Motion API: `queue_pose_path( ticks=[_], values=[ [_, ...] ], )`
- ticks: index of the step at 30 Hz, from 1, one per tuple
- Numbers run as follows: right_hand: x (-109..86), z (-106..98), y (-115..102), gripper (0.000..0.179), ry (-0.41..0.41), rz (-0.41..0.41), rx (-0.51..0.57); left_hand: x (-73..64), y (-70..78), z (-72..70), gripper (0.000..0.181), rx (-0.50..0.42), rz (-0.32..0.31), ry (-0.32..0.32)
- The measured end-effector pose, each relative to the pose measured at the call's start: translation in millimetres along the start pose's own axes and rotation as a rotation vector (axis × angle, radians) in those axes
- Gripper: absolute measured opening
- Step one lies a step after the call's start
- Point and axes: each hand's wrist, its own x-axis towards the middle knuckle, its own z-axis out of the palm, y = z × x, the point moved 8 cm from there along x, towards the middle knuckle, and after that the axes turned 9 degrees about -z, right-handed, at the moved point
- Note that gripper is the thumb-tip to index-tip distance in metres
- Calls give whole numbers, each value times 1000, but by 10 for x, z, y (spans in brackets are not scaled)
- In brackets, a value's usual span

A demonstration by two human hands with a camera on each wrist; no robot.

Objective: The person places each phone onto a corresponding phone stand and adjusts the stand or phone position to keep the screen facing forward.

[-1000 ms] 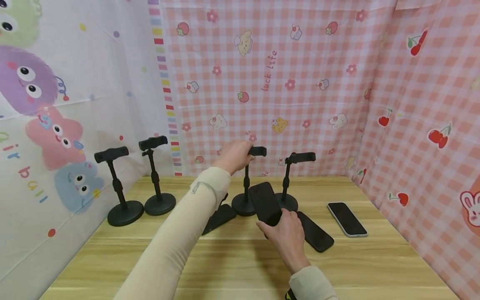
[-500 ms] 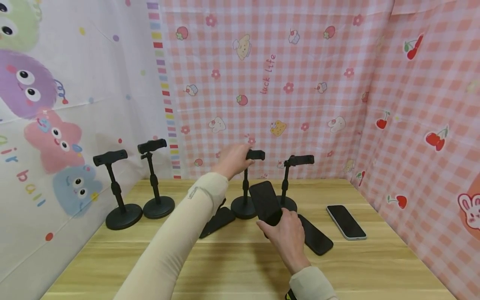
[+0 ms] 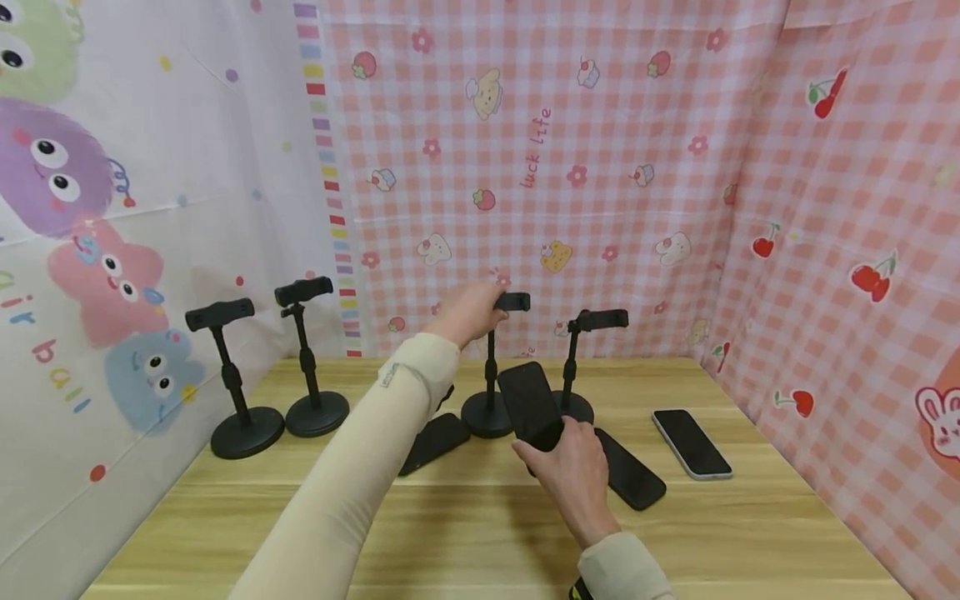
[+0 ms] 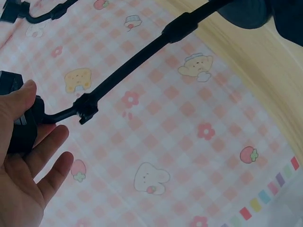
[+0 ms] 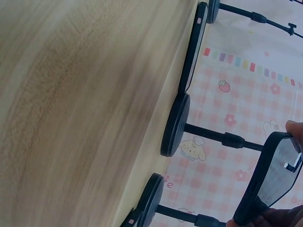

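In the head view my left hand (image 3: 472, 312) grips the clamp (image 3: 516, 302) of a black phone stand (image 3: 487, 415) near the back middle. The left wrist view shows the thumb over that clamp and fingers beneath it, with the stand's pole (image 4: 137, 66) running away from the hand. A black smartphone (image 3: 531, 406) is held by its lower end in my right hand (image 3: 573, 479), raised in front of the stands with its dark screen towards me. From the right wrist, the phone (image 5: 267, 182) shows from its edge, with fingertips at both sides.
Another stand (image 3: 603, 319) is behind the held phone, and two more stands (image 3: 247, 432) (image 3: 317, 414) are at the left. Phones lie on the wooden table (image 3: 450, 542): a black one (image 3: 633, 471), a light-edged one (image 3: 692, 444), and one (image 3: 437, 442) partly behind the left sleeve. Patterned cloth surrounds the table.
My left hand and the clamp in it have risen slightly over the last half second. The right hand and its smartphone stay nearly still.
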Motion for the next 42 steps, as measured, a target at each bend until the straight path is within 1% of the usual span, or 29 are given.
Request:
queue_pose_path(
  ticks=[4,8,10,15,17,23,28,31,36,42],
  values=[
    [19,0,-2,87,3,3,5,32,-11,-66,22,-27,-12,2],
    [30,-5,-17,88,5,-1,5,31,-34,-84,24,-59,-17,3],
    [34,-13,-26,88,10,-3,7,21,-53,-83,29,-83,-23,8],
    [42,-33,-31,87,19,-1,15,-8,-90,-74,51,-121,-26,22],
    [48,-40,-31,88,19,3,20,-20,-94,-67,55,-129,-23,18],
    [77,-76,-43,90,29,-4,44,-69,-117,-52,56,-160,-11,2],
    [101,-97,-60,91,38,-13,61,-126,-188,-68,52,-177,1,6],
    [111,-114,-77,92,49,-25,62,-161,-226,-74,49,-191,16,25],
    [132,-138,-90,92,59,-34,66,-214,-251,-75,48,-221,66,75],
    [160,-173,-102,91,71,-34,74,-303,-291,-116,47,-258,76,122]
  ],
)
